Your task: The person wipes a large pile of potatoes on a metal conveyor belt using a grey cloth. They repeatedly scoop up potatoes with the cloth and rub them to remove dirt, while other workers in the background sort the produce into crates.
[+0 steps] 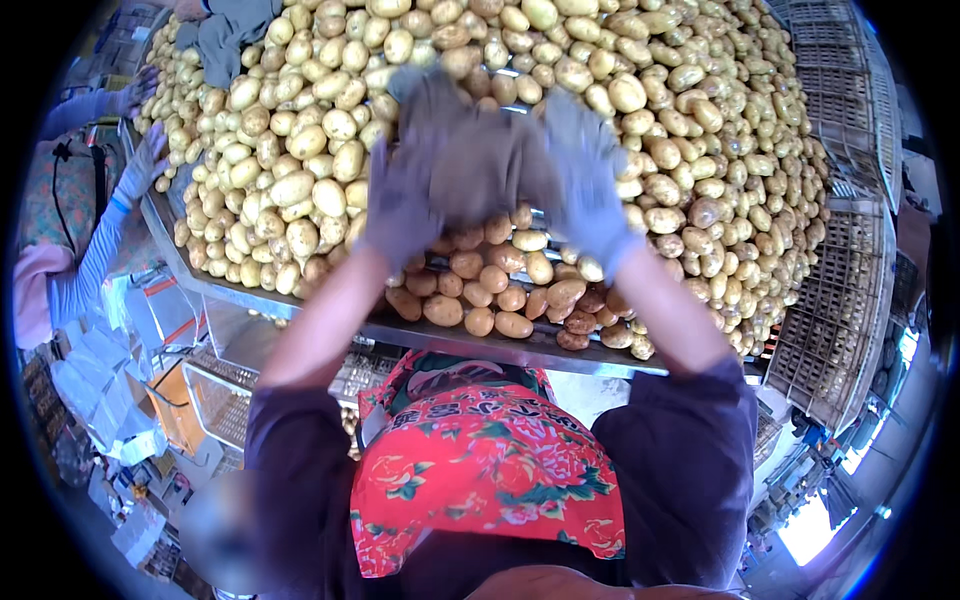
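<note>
Yellow-brown potatoes (690, 190) are heaped over a wide metal table. A brown-grey cloth (485, 165), smeared by motion, is stretched between my two gloved hands above the potatoes. My left hand (402, 205), in a greyish-purple glove, grips the cloth's left side. On its right side, my right hand (592, 195) has hold of it too, in a similar glove. The cloth hides most of the fingertips. Nearer to me, below the cloth, lie browner, wet-looking potatoes (480, 295) by the table's front edge (470, 340).
Plastic crates (835, 310) line the table's right side. At the left, a co-worker's gloved hand (145, 165) touches the heap's edge. Another grey cloth (228, 40) lies on the potatoes at the far left. A white crate (215, 405) stands below the table at left.
</note>
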Motion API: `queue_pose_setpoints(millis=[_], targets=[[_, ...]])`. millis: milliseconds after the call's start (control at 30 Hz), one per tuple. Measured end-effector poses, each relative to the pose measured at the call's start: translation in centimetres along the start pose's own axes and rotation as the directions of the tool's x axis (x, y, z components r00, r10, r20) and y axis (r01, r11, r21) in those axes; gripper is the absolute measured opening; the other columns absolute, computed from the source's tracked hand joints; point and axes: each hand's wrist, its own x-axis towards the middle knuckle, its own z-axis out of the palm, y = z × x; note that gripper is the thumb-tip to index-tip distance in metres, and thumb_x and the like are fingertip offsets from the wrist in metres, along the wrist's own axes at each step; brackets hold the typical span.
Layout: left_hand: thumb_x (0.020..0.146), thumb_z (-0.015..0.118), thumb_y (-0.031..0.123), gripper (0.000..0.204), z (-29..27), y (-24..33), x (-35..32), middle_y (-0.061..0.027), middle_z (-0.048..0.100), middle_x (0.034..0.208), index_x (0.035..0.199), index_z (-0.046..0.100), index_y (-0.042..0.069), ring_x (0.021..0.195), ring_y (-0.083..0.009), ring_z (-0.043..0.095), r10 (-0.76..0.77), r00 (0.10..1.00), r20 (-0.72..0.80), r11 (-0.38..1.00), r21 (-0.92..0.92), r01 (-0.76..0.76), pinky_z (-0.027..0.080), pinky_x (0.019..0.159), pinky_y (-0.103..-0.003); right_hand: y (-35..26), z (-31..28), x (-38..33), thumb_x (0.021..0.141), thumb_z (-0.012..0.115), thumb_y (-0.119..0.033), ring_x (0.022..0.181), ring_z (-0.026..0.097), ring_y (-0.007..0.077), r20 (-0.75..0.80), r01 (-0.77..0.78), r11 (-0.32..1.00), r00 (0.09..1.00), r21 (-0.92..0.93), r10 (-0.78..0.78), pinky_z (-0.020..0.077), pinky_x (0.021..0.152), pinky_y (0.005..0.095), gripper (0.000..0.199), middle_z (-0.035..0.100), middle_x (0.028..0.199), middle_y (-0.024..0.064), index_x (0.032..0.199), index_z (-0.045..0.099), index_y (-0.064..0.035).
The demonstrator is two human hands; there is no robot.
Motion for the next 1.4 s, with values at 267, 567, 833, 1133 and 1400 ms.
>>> queue_pose_setpoints(millis=[267,567,833,1133,1400], targets=[[0.078,0.065,0.043,0.096,-0.2,3.8,-0.2,-0.0156,0.012,0.162,0.155,0.020,0.007,0.151,-0.0304,0.008,-0.063,0.972,0.227,0.995,0.089,0.044,0.004,0.119,-0.055,-4.3,6.8,-5.1,0.084,0.055,-0.046,0.148,0.011,0.0386,0.177,-0.028,0.923,0.979,-0.385,0.103,0.0029,0.120,0.0555,0.079,0.025,0.157,0.0221,0.147,0.037,-0.0021],[0.090,0.048,0.039,0.077,1.1,0.5,1.9,-0.0131,0.019,0.162,0.155,0.022,0.006,0.150,-0.0250,0.014,-0.085,0.996,-0.021,0.995,0.049,0.086,0.002,0.121,-0.048,-3.8,3.7,-0.3,0.090,0.050,-0.036,0.148,0.017,0.0366,0.217,-0.084,0.973,0.967,-0.214,0.131,0.0134,0.116,0.0605,0.058,0.034,0.152,0.0229,0.140,0.050,-0.0065],[0.085,0.055,0.033,0.073,0.3,3.0,-2.5,-0.0116,0.031,0.154,0.150,0.031,0.010,0.144,-0.0252,0.023,-0.147,0.988,0.054,0.988,-0.030,0.148,0.011,0.116,-0.052,-8.3,3.1,-4.8,0.086,0.056,-0.031,0.139,0.035,0.0363,0.094,-0.135,0.963,0.982,-0.234,0.161,0.0219,0.113,0.0570,0.056,0.044,0.145,0.0214,0.135,0.054,-0.0037],[0.075,0.073,0.018,0.060,-11.4,-6.4,-6.2,-0.0168,0.064,0.121,0.130,0.057,0.002,0.104,-0.0337,0.062,-0.414,0.830,-0.374,0.859,-0.462,0.221,0.047,0.091,-0.041,-5.8,-0.8,2.3,0.074,0.072,-0.030,0.131,0.041,0.0349,-0.268,0.108,0.986,0.961,0.128,-0.070,0.0272,0.110,0.0521,0.063,0.046,0.139,0.0177,0.130,0.053,-0.0071],[0.093,0.050,0.037,0.064,-3.3,-15.1,2.6,-0.0123,0.031,0.155,0.152,0.030,0.025,0.146,-0.0294,0.026,-0.440,0.832,-0.338,0.883,0.008,0.470,0.008,0.117,-0.057,-10.8,8.3,13.0,0.093,0.044,-0.025,0.149,0.017,0.0332,0.162,0.239,0.969,0.961,-0.068,-0.225,0.0089,0.119,0.0596,0.056,0.027,0.156,0.0211,0.142,0.036,0.0007]])
